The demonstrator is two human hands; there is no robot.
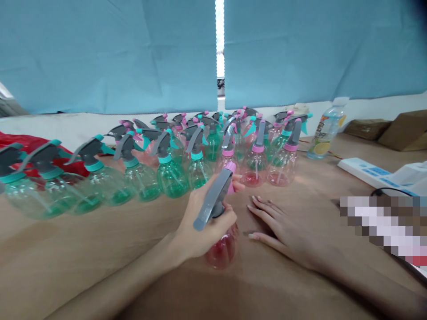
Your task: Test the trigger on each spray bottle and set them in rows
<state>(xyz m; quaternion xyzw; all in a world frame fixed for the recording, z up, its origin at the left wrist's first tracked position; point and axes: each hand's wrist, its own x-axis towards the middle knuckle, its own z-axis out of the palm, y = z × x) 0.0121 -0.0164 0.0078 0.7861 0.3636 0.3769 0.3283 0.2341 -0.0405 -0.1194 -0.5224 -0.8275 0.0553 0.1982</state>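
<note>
My left hand is wrapped round the neck of a pink spray bottle. Its grey trigger head with a pink nozzle points away from me, and the reddish clear body stands below my fingers. My fingers hide the collar and part of the trigger. To the right, my right hand lies on the table, palm down, fingers spread, holding nothing. Beyond the hands, a row of spray bottles stands upright: green ones such as a green spray bottle to the left, and pink ones such as a pink spray bottle to the right.
Several more spray bottles crowd behind the front row. A drink bottle stands at the back right, near brown boxes. On the right lies a white power strip. Red plastic lies behind the left bottles; a blue curtain hangs behind.
</note>
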